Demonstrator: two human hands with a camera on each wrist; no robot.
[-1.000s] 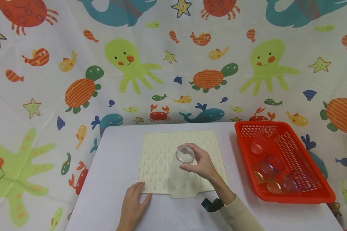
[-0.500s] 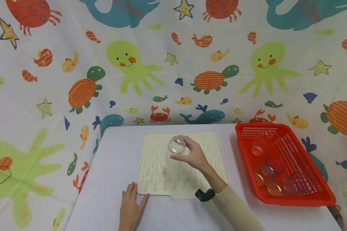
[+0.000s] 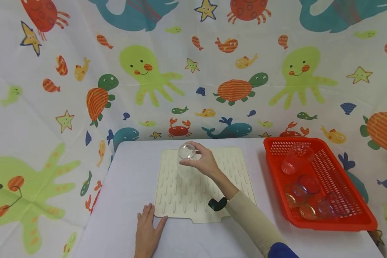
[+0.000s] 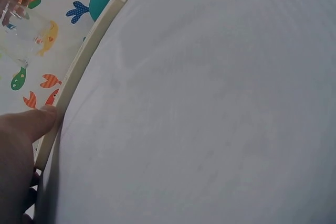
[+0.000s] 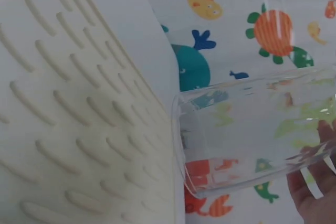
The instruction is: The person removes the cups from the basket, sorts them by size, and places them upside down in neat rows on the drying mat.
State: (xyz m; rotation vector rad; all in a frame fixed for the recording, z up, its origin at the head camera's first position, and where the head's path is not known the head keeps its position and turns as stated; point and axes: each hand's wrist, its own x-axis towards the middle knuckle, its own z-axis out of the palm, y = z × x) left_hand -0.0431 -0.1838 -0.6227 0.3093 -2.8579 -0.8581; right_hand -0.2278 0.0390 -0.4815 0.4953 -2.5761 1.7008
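Observation:
A clear drinking glass (image 3: 186, 152) is held by my right hand (image 3: 204, 162) over the back left part of a cream ridged drying mat (image 3: 209, 193). Thumb and fingers curl round the glass near its upper end. In the right wrist view the lower rim of the glass (image 5: 252, 135) is close to the mat's surface (image 5: 68, 108); whether they touch I cannot tell. Flat beside the mat's front left corner lies my left hand (image 3: 147, 229), fingers straight. Its thumb (image 4: 39, 121) touches the mat's edge (image 4: 79, 66) in the left wrist view.
On the right of the white table (image 3: 125, 179) stands a red plastic basket (image 3: 275, 195). Several clear glasses lie in it, among them a tumbler (image 3: 297, 157) at the back. A patterned sea-animal cloth (image 3: 193, 82) hangs behind and to the left.
My right hand has carried the glass leftward and toward the back of the mat. The left hand has shifted slightly at the mat's front left corner.

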